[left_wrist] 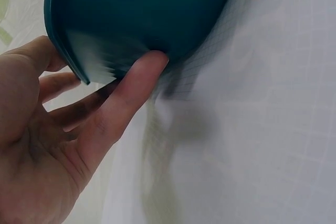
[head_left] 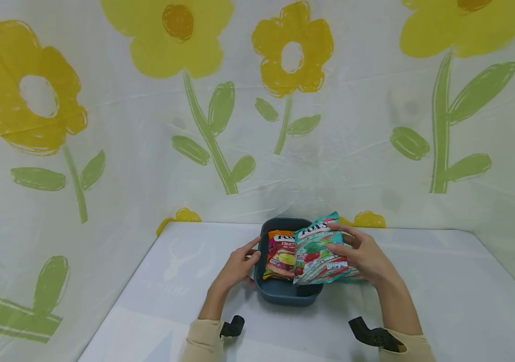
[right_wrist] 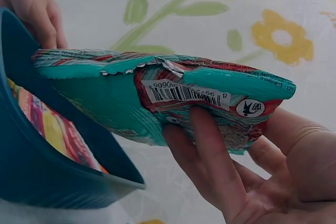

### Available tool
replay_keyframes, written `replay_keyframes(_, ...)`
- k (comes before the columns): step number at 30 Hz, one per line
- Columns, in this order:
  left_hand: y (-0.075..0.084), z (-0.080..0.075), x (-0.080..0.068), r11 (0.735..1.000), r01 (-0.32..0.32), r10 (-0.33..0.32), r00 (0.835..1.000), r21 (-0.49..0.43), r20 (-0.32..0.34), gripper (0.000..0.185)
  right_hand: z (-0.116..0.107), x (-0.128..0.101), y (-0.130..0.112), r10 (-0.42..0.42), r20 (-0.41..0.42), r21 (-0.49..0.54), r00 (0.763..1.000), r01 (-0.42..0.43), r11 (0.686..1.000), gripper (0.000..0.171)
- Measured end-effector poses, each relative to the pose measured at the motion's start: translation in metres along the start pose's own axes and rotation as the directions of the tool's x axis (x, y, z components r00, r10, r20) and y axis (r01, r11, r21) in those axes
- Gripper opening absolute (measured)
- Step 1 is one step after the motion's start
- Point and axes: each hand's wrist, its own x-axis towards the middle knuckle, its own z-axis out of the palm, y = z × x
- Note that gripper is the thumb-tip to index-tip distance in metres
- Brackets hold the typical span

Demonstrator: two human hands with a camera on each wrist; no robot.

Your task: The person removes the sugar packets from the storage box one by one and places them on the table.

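Observation:
A dark teal container [head_left: 284, 294] stands on the white table. An orange candy bag [head_left: 281, 254] lies inside it, also visible in the right wrist view as an orange bag [right_wrist: 50, 129]. My left hand [head_left: 241, 264] grips the container's left rim; its thumb [left_wrist: 131, 85] presses the outer wall of the container [left_wrist: 142, 14]. My right hand [head_left: 358, 254] holds a teal candy bag [head_left: 320, 249] tilted over the container's right side. In the right wrist view the fingers [right_wrist: 210, 153] lie under the teal bag [right_wrist: 121, 95], above the container [right_wrist: 47, 182].
The white table [head_left: 442, 301] stretches to both sides of the container. A flower-printed plastic sheet [head_left: 248, 125] hangs as a backdrop behind and at the left. Black wrist mounts [head_left: 232, 327] sit on both forearms.

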Motion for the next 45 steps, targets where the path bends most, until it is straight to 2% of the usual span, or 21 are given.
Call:
replay_keyframes(12,-0.004,0.002,0.001,0.998,0.041,-0.041,0.999,0.044,-0.004,0.052,-0.026,-0.012,0.003,-0.001,-0.052,-0.072,0.999,-0.003,0.997,0.061)
replay_keyframes(21,-0.005,0.003,0.002,0.999,0.027,-0.027,1.0,0.023,-0.003,0.051,-0.038,-0.019,0.006,-0.014,-0.075,-0.109,0.997,0.006,0.994,0.063)
replay_keyframes(30,-0.007,0.005,0.003,1.0,0.023,-0.023,1.0,0.021,-0.004,0.051,-0.055,-0.028,0.007,0.015,-0.143,-0.106,0.99,-0.031,0.994,0.066)
replay_keyframes(34,-0.006,0.006,0.002,1.0,0.024,-0.024,1.0,0.012,-0.004,0.051,-0.065,-0.031,0.009,0.032,-0.177,-0.071,0.984,-0.045,0.996,0.065)
replay_keyframes(39,-0.004,0.005,0.001,1.0,0.021,-0.021,1.0,0.007,0.004,0.052,-0.077,-0.036,0.012,0.031,-0.199,0.024,0.979,-0.027,0.999,0.064)
replay_keyframes(45,-0.004,0.004,0.003,1.0,0.027,-0.027,1.0,0.009,0.002,0.051,-0.084,-0.041,0.014,0.025,-0.233,0.23,0.972,0.03,0.973,0.063)
